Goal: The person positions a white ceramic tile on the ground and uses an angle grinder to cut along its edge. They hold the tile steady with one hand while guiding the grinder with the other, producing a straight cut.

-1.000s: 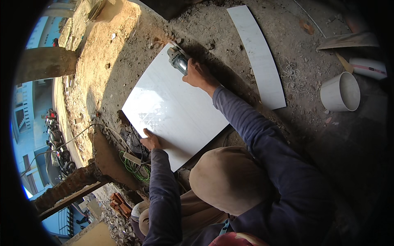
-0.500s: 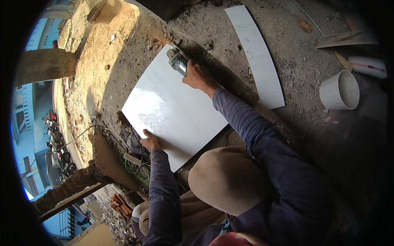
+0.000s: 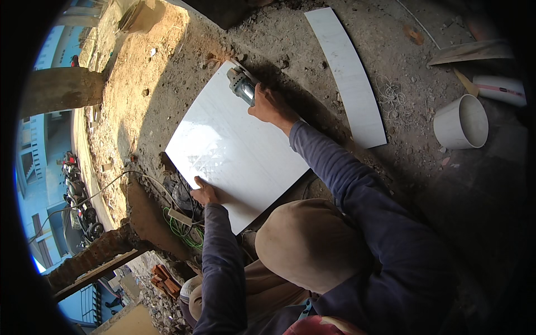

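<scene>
A large glossy white tile [image 3: 251, 167] lies tilted across the middle of the view on rough, dusty ground. My right hand [image 3: 271, 109] is shut on a grey angle grinder [image 3: 242, 86], whose head rests at the tile's far corner, by the upper right edge; the disc is partly hidden. Lower left on that same tile, my left hand [image 3: 204, 192] grips the edge, thumb on top. Beside that hand are green wire [image 3: 187, 237], dark cables and a small pale block [image 3: 181, 216].
At right lie a long white tile strip [image 3: 349, 78], tangled string [image 3: 391, 100], a pipe section [image 3: 460, 121], a white container [image 3: 499, 90] and a board [image 3: 469, 52]. Lower left are broken masonry [image 3: 134, 212] and bricks [image 3: 164, 282]. Parked motorbikes [image 3: 81, 206] stand beyond, far left.
The tile strip and pipe section appear shifted very slightly left as the view drifts. My hands, the grinder and the large tile stay almost exactly in place.
</scene>
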`<state>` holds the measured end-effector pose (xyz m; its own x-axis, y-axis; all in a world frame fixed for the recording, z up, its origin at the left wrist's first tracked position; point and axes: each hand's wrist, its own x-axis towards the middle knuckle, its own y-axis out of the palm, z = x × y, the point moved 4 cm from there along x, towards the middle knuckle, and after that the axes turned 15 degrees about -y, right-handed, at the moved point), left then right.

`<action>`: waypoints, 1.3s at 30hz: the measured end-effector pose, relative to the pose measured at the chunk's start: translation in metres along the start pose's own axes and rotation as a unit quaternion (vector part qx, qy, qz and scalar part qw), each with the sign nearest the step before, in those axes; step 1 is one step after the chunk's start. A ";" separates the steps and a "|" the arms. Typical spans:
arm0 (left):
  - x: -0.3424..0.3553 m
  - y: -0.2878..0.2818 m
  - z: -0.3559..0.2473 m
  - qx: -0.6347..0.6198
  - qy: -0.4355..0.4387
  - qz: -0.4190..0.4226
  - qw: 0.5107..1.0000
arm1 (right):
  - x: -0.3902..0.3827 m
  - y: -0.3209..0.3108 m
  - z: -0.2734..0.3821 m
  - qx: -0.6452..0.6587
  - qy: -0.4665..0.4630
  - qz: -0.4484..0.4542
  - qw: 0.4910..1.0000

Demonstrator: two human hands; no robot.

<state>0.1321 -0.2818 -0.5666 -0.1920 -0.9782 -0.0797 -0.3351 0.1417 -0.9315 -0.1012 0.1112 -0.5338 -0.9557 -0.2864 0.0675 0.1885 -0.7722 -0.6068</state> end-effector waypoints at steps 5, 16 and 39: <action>0.003 0.002 0.003 0.003 0.000 0.008 1.000 | -0.002 0.000 -0.001 -0.008 0.004 0.011 1.000; 0.004 0.002 0.002 0.012 -0.007 -0.003 1.000 | -0.007 -0.004 0.001 0.012 -0.008 0.001 1.000; 0.010 0.007 0.006 0.009 -0.024 0.018 1.000 | -0.018 -0.002 -0.003 0.008 -0.018 -0.021 1.000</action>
<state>0.1337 -0.2916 -0.5757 -0.1600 -0.9785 -0.1300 -0.3113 0.1750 -0.9341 -0.0852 0.1196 -0.5357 -0.9539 -0.2745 0.1215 0.1527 -0.7924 -0.5906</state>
